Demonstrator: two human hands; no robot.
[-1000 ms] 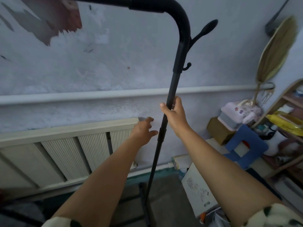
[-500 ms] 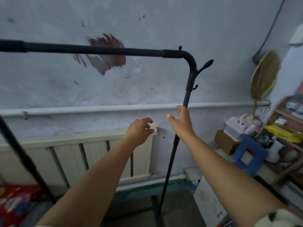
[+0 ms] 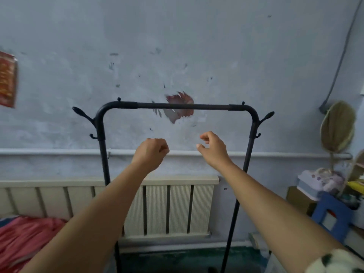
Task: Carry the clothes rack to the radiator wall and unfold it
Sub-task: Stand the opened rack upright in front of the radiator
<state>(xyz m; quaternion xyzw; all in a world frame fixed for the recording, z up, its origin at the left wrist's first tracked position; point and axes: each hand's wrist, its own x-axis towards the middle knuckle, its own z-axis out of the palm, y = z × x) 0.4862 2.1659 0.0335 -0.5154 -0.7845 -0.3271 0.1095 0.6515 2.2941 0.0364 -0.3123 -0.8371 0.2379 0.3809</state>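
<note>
Clothes rack (image 3: 177, 106) standing before the radiator (image 3: 178, 208) — left hand (image 3: 151, 152) curling shut, right hand (image 3: 213, 149) half-open, both gripping nothing; red poster (image 3: 7, 79) writing seemingly too blurred to read.

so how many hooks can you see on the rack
4: a long upper hook and small lower hook on the left post, and a matching long and small one on the right post. None seem hidden.

Matt black metal clothes rack (image 3: 177, 106); rough, flaking painted wall (image 3: 197, 46); ribbed cream metal radiator (image 3: 177, 209); red cloth (image 3: 25, 235) lower left.
</note>
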